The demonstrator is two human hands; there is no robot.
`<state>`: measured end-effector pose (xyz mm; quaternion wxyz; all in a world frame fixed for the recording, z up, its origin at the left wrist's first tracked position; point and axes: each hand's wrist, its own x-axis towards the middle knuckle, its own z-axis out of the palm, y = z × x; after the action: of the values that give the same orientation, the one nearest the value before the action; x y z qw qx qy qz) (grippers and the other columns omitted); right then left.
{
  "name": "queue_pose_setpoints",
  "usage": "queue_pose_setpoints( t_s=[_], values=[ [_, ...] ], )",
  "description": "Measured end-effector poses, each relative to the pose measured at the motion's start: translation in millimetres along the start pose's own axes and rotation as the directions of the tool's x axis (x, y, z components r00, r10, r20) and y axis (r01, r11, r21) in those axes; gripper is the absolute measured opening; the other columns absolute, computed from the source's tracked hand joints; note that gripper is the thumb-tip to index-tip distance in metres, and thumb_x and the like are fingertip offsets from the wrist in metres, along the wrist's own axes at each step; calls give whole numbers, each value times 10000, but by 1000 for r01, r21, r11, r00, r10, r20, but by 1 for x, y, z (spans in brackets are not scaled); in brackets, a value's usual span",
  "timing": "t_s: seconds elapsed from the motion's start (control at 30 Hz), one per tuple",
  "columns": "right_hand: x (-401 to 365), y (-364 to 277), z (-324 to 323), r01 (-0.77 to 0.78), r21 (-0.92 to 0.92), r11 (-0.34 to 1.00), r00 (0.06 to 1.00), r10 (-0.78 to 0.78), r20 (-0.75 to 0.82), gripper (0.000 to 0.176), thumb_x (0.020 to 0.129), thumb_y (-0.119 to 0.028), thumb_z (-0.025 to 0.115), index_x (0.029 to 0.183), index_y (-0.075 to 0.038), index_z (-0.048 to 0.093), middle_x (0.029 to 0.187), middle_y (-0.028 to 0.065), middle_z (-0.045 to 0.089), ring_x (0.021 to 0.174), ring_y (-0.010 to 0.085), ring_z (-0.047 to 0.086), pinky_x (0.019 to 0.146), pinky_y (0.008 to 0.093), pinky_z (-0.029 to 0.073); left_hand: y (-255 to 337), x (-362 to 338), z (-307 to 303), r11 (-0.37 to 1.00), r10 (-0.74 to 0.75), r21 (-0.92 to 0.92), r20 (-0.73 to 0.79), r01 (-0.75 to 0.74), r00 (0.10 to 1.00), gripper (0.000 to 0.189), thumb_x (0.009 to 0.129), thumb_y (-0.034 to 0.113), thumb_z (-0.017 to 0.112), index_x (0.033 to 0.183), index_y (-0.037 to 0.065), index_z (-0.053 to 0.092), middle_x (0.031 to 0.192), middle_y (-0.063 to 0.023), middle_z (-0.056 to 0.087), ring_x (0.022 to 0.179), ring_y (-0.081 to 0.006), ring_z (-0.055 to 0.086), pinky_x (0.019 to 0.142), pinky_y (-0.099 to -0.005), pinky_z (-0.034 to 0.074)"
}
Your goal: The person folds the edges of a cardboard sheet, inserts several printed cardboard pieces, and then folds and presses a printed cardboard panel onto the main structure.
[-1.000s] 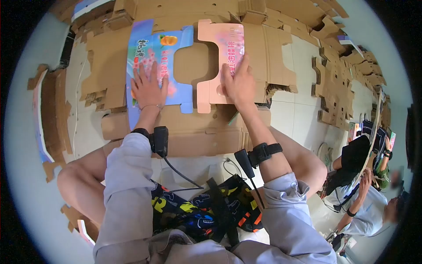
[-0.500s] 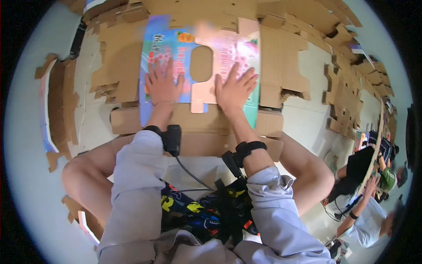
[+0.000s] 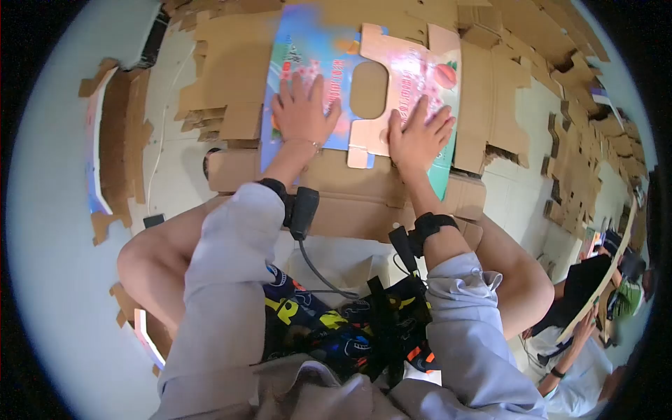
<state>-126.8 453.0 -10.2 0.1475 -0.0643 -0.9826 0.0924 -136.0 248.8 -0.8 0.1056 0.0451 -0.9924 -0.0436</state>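
Note:
A printed cardboard box blank (image 3: 413, 84) lies flat in front of me, with a blue-purple half on the left, a pink half edged in green on the right, and fruit and blossom pictures. Between the halves is a rounded cut-out where brown cardboard shows. My left hand (image 3: 304, 108) rests palm down on the blue part, fingers spread. On the lower pink part lies my right hand (image 3: 420, 136), flat with its fingers apart. Plain brown cardboard (image 3: 350, 182) lies beneath the blank and reaches toward my lap.
Torn brown cardboard (image 3: 220, 63) spreads to the left, and more pieces (image 3: 581, 168) lie on the floor at right. A printed box piece (image 3: 98, 140) stands at far left. Other people (image 3: 574, 364) sit at the right edge. Black straps with devices (image 3: 302, 213) circle both my wrists.
My view has shifted, so the blank and both hands appear farther right and slightly higher. Both hands stay flat on the blank in nearly the same places.

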Motion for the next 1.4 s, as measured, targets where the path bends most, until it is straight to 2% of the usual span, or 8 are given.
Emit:
queue_pose_setpoints(
  t_s=[0.17,0.23,0.4,0.5,0.6,0.7,1.0,1.4],
  values=[
    [1,1,1,-19,-3,1000,1000,19,11,696,845,-530,485,1392,-113,378,1408,335,238,1299,529,205,1075,551,173,-33,99,-21,964,253,-136,194,-230,948,472,785,392,601,1187,146,567,1122,-105,541,1042,-303,519,832,-510,414],
    [3,0,-1,-23,-9,1000,1000,23,8,692,843,-531,487,1386,-115,385,1407,325,250,1300,524,210,1073,553,178,-37,147,-23,852,523,131,-160,-507,837,567,804,470,572,1258,134,521,1217,-115,529,1125,-294,518,894,-503,417],
    [2,-1,-5,-30,10,999,999,30,24,688,841,-524,489,1382,-112,391,1405,323,252,1299,526,210,1072,555,181,-3,221,-54,945,327,4,84,-328,941,437,786,214,580,1174,20,530,1183,-197,526,1106,-376,498,959,-404,402],
    [3,-1,-7,-22,14,1000,1000,22,10,681,843,-517,486,1382,-112,392,1406,321,251,1298,526,213,1071,557,183,6,233,-15,987,161,-39,300,-156,940,602,818,525,533,1271,130,513,1318,-152,488,1236,-339,445,1006,-487,357],
    [4,-1,-5,-26,-9,1000,999,26,21,679,840,-507,492,1381,-108,395,1406,330,246,1292,537,214,1065,569,186,14,225,-7,952,185,117,516,-282,836,772,818,663,446,1395,155,378,1411,-178,378,1290,-314,409,1008,-475,386],
    [3,-1,-4,-10,-14,1000,1000,11,21,681,838,-504,498,1380,-106,396,1407,336,243,1291,543,211,1064,573,186,14,226,5,975,199,36,299,-220,933,713,758,608,564,1296,145,505,1320,-147,505,1252,-309,447,977,-485,400],
    [5,-2,-6,-42,27,999,998,40,42,694,835,-508,502,1390,-110,384,1421,331,224,1311,528,183,1080,562,153,7,217,-32,811,348,328,396,-484,850,482,731,480,658,1049,119,676,999,-133,672,1087,-323,554,850,-440,466],
    [3,-14,-48,-219,141,965,952,181,245,945,736,-631,593,1446,-116,243,1437,342,181,1332,512,166,1077,579,151,-18,122,-67,890,322,290,147,-352,935,521,747,529,619,1135,182,637,1161,-119,524,1131,-329,412,878,-438,378]
  ],
)
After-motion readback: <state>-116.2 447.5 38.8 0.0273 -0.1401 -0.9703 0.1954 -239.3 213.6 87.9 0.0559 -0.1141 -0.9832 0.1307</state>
